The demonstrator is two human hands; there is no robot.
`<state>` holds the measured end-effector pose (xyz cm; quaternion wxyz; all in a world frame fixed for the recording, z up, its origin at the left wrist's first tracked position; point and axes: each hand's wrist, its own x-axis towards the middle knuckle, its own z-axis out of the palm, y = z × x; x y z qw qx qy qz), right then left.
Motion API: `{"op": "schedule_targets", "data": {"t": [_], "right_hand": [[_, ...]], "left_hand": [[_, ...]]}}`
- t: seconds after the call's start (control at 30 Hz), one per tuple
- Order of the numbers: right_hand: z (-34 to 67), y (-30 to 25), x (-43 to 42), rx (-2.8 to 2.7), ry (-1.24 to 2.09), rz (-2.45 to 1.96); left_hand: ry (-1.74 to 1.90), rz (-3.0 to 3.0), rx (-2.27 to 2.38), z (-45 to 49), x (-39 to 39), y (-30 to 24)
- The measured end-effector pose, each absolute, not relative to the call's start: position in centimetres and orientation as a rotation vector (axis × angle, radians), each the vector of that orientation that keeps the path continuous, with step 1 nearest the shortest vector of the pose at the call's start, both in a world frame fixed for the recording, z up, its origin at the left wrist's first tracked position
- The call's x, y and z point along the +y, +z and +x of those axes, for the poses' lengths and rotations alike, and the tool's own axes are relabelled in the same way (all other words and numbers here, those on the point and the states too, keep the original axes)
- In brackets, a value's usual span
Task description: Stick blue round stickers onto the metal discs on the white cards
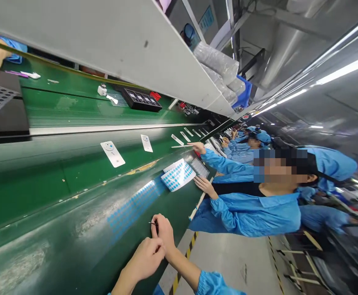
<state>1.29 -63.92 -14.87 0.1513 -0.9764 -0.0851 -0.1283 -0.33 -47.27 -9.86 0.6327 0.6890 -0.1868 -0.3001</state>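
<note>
Currently on the line: two hands at the near edge of the green surface

Item 1. Right hand (164, 231): fingers pressed together around a thin dark tool, seemingly tweezers (153, 223). The tool's tip juts past the fingertips and points along the surface (59, 241) toward the row of blue dot stickers (134, 207). Its long axis runs roughly parallel to the near edge.

Item 2. Left hand (146, 259): curled into a loose fist, touching the right wrist from below. Whether anything lies inside that grip cannot be told.

Item 3. Blue dot stickers: a strip laid flat on the surface, just beyond the tool tip and up along the near edge. The right hand is the nearer of the two; the left sits behind it.

Item 4. Sticker sheets (178, 175): a small white stack printed with blue dots, farther along the same edge, next to a co-worker's hand (205, 185).

Item 5. White cards (112, 153): spaced along the conveyor belt (44, 176), well apart from both hands.

Item 6. Black tray (141, 99): at the far side, beneath the overhead shelf (105, 37).

Item 7. Co-workers in blue sleeves (252, 211): seated in a row along the near edge.
</note>
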Motion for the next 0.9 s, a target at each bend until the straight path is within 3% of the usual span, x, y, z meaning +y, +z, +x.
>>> {"op": "schedule_targets", "data": {"t": [0.3,0.9], "right_hand": [[1.6,-14.4,-63.4,-0.341,-0.413,-2.767],[2.0,-14.3,-62.8,-0.341,-0.436,-2.777]], "left_hand": [[-0.550,1.836,-0.655,-1.8,-48.2,-10.5],[-0.520,1.798,-0.716,-1.6,-47.1,-10.1]]}}
